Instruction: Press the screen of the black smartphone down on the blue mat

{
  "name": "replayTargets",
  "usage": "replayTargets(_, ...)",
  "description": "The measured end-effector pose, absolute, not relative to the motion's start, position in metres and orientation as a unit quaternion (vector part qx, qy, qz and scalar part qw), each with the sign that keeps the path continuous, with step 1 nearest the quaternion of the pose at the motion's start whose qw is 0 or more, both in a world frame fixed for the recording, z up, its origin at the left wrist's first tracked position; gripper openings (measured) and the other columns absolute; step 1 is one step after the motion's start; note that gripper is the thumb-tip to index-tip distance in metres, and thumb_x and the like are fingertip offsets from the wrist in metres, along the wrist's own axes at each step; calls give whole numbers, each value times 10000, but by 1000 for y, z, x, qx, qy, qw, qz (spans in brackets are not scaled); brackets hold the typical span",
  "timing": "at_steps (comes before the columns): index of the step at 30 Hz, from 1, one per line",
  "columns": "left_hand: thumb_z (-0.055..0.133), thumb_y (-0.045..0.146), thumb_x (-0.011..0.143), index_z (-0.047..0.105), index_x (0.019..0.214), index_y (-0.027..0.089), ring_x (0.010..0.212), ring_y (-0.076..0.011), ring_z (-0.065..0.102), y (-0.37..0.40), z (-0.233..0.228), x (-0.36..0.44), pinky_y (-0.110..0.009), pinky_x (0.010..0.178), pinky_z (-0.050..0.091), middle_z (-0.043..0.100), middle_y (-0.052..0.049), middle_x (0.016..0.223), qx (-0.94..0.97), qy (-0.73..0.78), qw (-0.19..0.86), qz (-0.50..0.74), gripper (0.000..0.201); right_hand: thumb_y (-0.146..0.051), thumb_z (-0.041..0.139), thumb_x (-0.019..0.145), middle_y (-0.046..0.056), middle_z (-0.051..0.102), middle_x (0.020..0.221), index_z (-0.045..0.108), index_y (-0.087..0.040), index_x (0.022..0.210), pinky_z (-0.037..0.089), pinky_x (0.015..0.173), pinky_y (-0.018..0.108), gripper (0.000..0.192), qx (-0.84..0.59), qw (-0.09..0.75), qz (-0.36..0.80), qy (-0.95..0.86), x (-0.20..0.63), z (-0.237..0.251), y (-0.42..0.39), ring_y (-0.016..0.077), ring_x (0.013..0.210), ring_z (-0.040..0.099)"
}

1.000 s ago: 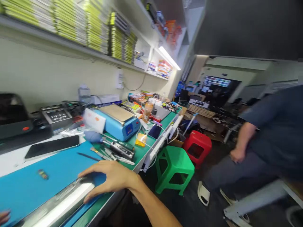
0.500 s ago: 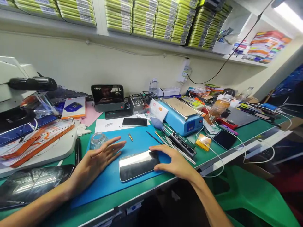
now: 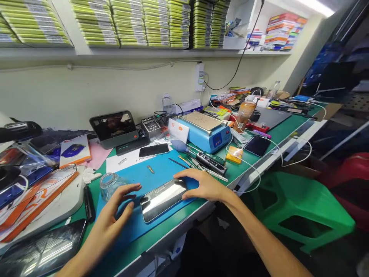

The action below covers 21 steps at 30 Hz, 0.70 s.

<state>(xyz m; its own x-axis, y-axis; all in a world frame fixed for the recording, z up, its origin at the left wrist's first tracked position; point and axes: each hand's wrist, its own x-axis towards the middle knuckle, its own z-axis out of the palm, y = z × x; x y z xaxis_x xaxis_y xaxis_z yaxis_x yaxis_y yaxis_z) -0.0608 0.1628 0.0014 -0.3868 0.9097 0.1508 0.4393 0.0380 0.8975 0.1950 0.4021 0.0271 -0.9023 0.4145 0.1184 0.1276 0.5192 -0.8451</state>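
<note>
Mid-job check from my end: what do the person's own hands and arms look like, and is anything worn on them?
Left hand and right hand are both bare, with no gloves. The left forearm and right forearm show no sleeves as far as the view reaches. No watch, bracelet, ring or marking can be made out.

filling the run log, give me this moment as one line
phone: on blue mat; right hand: around its right end; left hand: open, apart from it
</note>
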Motion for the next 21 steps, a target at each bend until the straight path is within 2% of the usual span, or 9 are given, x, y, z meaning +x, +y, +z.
replayTargets(3,505,545,1093,536,1486,352,1430,-303,509,162,6,-54,-496,1233,447,535,-62,1528,570,694,186,399,439,-384,960,766,26,717,1440,754,-297,1353,439,1258,439,628,-159,159,460,-859,195,26,402,306,1384,628)
replayTargets(7,656,547,1019,464,1556,380,1489,-338,429,163,11,-51,-578,1294,335,502,-61,1576,597,704,193,333,594,-406,938,786,27,714,1445,750,-295,1357,432,1258,441,611,-159,154,455,-862,194,27,402,306,1379,632)
replayTargets(11,668,566,1009,339,1631,377,1441,-335,459,163,11,-51,-579,1258,356,564,-72,1500,578,724,180,331,729,-384,928,788,10,710,1452,742,-314,1365,445,1241,427,610,-164,146,454,-863,193,29,401,297,1370,638)
replayTargets(15,674,588,1001,338,1629,357,1422,-339,475,163,8,-54,-587,1233,381,573,-86,1480,591,720,178,316,750,-390,931,790,3,708,1454,741,-308,1365,426,1258,423,610,-172,146,453,-863,193,30,401,291,1384,625)
replayTargets(21,677,601,1004,269,1618,496,1457,-286,492,161,-4,-62,-558,1256,416,543,5,1531,587,734,175,294,745,-472,953,770,11,699,1467,735,-309,1383,429,1253,433,671,-162,138,466,-859,194,28,404,310,1393,614)
